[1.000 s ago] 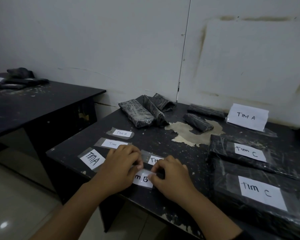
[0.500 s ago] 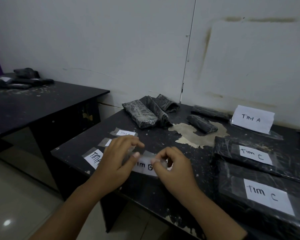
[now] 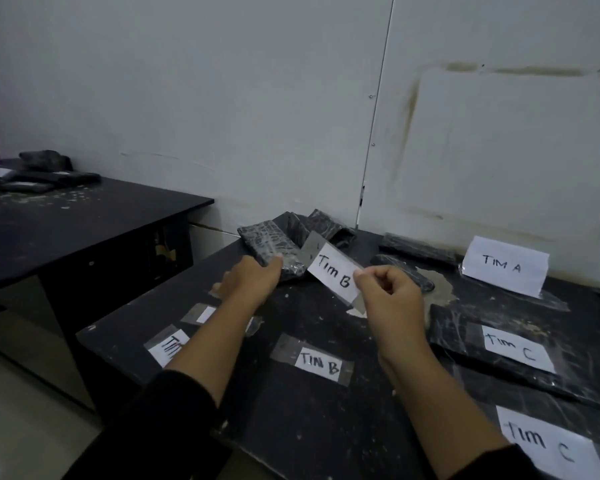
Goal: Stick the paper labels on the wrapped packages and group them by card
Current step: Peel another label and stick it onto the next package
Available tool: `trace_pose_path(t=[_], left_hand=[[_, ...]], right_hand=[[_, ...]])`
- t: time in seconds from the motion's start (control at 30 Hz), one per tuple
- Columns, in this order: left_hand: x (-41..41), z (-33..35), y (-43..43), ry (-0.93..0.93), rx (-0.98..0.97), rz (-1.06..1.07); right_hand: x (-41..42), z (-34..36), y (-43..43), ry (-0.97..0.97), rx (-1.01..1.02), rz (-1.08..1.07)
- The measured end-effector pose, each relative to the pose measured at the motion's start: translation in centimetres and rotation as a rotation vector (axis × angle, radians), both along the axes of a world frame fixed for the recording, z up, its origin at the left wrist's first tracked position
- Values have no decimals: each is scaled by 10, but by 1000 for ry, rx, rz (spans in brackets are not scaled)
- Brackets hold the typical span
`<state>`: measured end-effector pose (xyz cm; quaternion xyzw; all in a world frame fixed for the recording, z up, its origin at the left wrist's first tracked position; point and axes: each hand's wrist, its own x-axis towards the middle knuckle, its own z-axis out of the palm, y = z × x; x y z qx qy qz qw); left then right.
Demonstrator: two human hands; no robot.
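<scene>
My right hand (image 3: 390, 295) pinches a white "TIM B" label (image 3: 333, 271) with clear tape ends, held up above the black table (image 3: 326, 427). My left hand (image 3: 252, 280) reaches to the back and grips the near end of a black wrapped package (image 3: 267, 242) in the pile there. Another "TIM B" label (image 3: 317, 363) is taped flat to the table in front. Two flat black packages carry "TIM C" labels, one at right (image 3: 515, 348) and one at the near right corner (image 3: 551, 445). A standing "TIM A" card (image 3: 504, 265) leans by the wall.
More taped labels (image 3: 168, 346) lie along the table's left edge, partly hidden by my left forearm. Two narrow wrapped packages (image 3: 416, 249) lie near the "TIM A" card. A second black table (image 3: 84, 220) at left holds further dark packages (image 3: 39, 171).
My right hand peeled a "TIM B" label off the table and lifted it. My left hand left the label and reached back to the wrapped package in the pile.
</scene>
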<state>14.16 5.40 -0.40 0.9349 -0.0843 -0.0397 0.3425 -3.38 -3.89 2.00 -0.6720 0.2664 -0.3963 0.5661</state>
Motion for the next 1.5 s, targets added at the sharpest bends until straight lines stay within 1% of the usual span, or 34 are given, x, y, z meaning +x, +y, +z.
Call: trace_pose_path(t=[0.07,0.13,0.2,0.3,0.43,0.6,0.73,0.83,0.97,1.03,1.1,1.23,1.3,1.4,1.5], left_hand=[[7,0,-13,48,142,38],[13,-2,-23,78,236,66],[17,-6,-33,59,308,90],[21,-11,-41,-27,384,107],[28,-12,-48,-1,298,129],[23,-9,-51,-60,170,135],[18,-6,-55,-3,239,134],[16,-7,-59,-22,264,147],[15,2,-66,53,137,224],[14,7,-68,20,125,249],[14,6,-68,-14,46,250],[16,-1,-58,-28,-306,218],[16,-1,-50,-95,-407,245],[15,-1,-35,-172,-574,356],[14,4,-22,-250,-912,412]], right_hand=[[4,0,-1,-21,39,-6],[7,1,-2,-36,43,-6],[9,2,-5,-47,38,-5],[9,2,-8,-52,25,-6],[7,0,-9,-55,21,-2],[6,-2,-4,-65,33,7],[4,-3,-2,-69,21,15],[-1,-2,-6,-76,7,-4],[-6,-1,-17,-83,0,-42],[-7,-1,-21,-84,9,-54],[-9,-1,-25,-87,20,-55],[-11,0,-26,-101,38,-45],[-12,1,-26,-109,43,-36],[-15,5,-26,-126,39,-17],[-22,12,-31,-138,-11,-5]])
